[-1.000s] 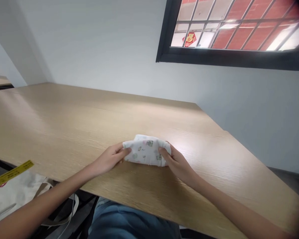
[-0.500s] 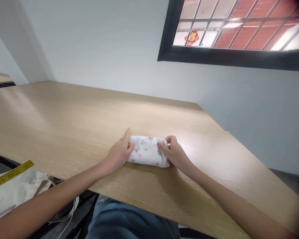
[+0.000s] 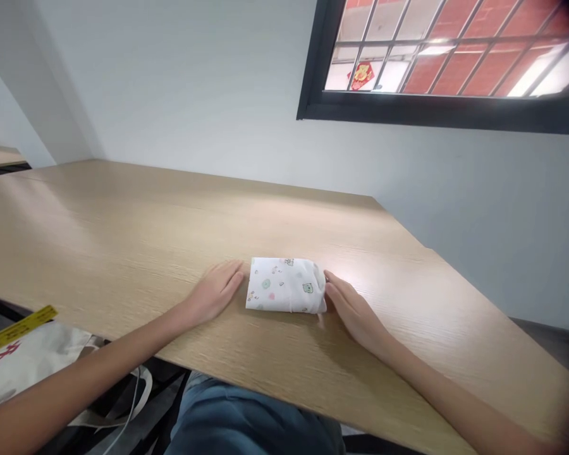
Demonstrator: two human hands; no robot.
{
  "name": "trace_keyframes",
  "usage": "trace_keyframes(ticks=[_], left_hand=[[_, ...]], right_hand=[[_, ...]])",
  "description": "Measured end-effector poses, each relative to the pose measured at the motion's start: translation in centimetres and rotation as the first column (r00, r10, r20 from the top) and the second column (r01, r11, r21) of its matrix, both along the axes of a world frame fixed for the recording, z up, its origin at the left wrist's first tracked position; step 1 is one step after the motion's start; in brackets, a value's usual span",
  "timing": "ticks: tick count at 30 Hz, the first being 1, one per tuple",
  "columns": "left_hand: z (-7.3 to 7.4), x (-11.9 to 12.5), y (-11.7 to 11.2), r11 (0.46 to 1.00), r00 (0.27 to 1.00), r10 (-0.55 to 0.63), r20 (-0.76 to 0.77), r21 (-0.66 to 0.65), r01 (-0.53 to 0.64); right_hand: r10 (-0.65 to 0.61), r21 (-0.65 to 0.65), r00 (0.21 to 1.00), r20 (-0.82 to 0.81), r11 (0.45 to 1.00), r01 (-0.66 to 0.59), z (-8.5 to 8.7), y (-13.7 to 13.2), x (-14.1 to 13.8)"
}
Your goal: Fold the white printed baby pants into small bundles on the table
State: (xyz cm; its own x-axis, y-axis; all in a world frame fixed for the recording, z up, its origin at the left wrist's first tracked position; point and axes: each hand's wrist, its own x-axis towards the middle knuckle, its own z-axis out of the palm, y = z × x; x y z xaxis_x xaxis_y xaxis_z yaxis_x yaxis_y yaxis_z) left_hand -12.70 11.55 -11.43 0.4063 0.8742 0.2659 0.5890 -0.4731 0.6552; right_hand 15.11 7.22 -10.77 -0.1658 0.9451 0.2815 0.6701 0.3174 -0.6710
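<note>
Folded cloth (image 3: 284, 284) lies between left hand (image 3: 215, 293) and right hand (image 3: 356, 315), both gripping nothing, fingers straight. Folding looks nearly finished; tidying calls for a light touch.

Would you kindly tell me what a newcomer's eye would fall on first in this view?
Probably the folded white item with small coloured prints, lying on the wooden table between the left hand and the right hand. Next might come the red diamond-shaped decoration, seen through the barred window at upper right, and then the yellow strip at the picture's lower left.
</note>
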Motion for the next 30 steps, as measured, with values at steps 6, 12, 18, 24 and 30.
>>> trace_keyframes(ticks=[6, 12, 18, 24, 30], left_hand=[[0.1, 2.6, 1.0, 0.982, 0.946, 0.108, 0.305, -0.182, -0.054], [-0.7, 4.2, -3.2, 0.958, 0.881, 0.187, 0.435, -0.28, -0.065], [-0.9, 3.2, -9.6, 0.863, 0.828, 0.228, 0.512, -0.5, 0.071], [-0.4, 3.7, -8.4, 0.819, 0.677, 0.384, 0.628, -0.57, 0.064], [-0.1, 6.6, -7.7, 0.78, 0.499, 0.367, 0.785, -0.552, 0.295]], right_hand=[[-0.092, -0.159, 0.923, -0.375, 0.987, 0.034, 0.2, -2.4, -1.6], [-0.136, -0.138, 0.913, -0.385, 0.986, 0.089, -0.8, 0.9, -2.4], [-0.068, -0.117, 0.866, -0.495, 0.993, 0.011, -0.8, 5.1, -2.9], [0.099, 0.448, 0.995, -0.032, 0.891, -0.074, 0.2, 1.5, -3.8], [0.099, 0.29, 0.777, 0.622, 0.893, -0.345, 0.9, -2.1, -5.7]])
